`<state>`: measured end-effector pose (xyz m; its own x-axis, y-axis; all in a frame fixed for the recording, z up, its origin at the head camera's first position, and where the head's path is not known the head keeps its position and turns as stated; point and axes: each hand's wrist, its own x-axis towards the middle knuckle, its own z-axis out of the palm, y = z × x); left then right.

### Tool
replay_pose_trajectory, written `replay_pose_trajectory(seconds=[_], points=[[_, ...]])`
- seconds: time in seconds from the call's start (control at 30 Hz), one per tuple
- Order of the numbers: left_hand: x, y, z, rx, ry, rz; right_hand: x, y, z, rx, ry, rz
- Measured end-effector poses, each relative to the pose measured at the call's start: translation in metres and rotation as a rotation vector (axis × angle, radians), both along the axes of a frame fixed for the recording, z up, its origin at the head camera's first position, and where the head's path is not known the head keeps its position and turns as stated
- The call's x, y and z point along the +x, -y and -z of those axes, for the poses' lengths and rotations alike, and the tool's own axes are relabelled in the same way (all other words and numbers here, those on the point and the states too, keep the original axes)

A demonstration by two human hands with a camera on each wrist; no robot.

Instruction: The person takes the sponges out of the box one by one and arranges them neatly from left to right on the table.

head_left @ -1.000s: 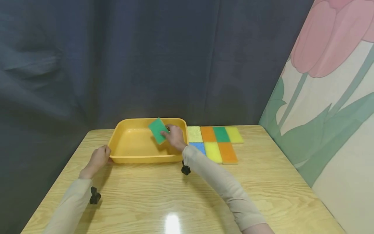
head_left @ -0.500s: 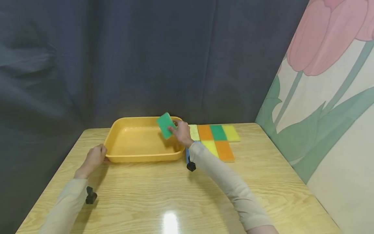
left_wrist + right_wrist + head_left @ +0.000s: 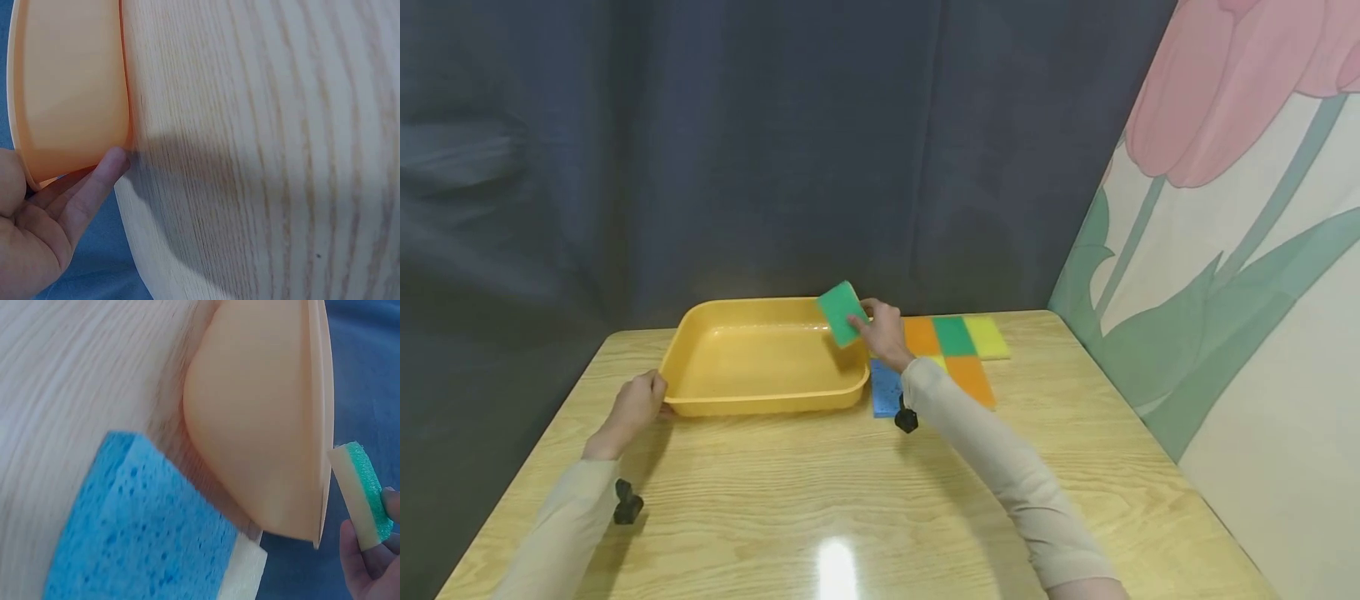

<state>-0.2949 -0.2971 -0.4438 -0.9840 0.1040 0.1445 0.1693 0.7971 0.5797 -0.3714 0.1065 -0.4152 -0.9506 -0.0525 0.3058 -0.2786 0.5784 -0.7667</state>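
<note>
My right hand (image 3: 885, 333) pinches a green sponge (image 3: 842, 312) between thumb and fingers, above the right end of a yellow plastic tray (image 3: 767, 405). In the right wrist view the sponge (image 3: 359, 494) shows a green scouring face and a pale yellow foam layer, held apart from the tray's rim. My left hand (image 3: 634, 410) holds the tray's near left corner. In the left wrist view the thumb is at the rim and the fingers (image 3: 94, 194) reach along the underside. The tray's visible floor is bare.
Several flat sponges lie in rows right of the tray: blue (image 3: 886, 390), orange (image 3: 922, 335), green (image 3: 953, 336) and yellow (image 3: 987, 337) among them. My right arm partly covers them. A dark curtain (image 3: 820, 150) hangs behind the wooden table (image 3: 760, 500); a tulip-patterned wall stands right.
My right hand has moved right with the green sponge, from over the tray's middle to its right end. The view has turned slightly right. My left hand stays at the tray's corner.
</note>
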Motion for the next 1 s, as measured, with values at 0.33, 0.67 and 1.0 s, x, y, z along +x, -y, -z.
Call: replay_pose_trajectory(seconds=[0.33,0.67,1.0], points=[[0.001,0.007,-0.001,-0.059,-0.046,-0.010,-0.001,-0.024,-0.003,0.030,-0.014,0.031],[-0.002,0.010,0.001,-0.071,-0.036,0.006,0.002,-0.052,-0.002,0.050,0.002,0.101],[-0.004,0.005,0.001,-0.046,-0.022,0.017,0.007,-0.084,0.002,0.096,0.044,0.153]])
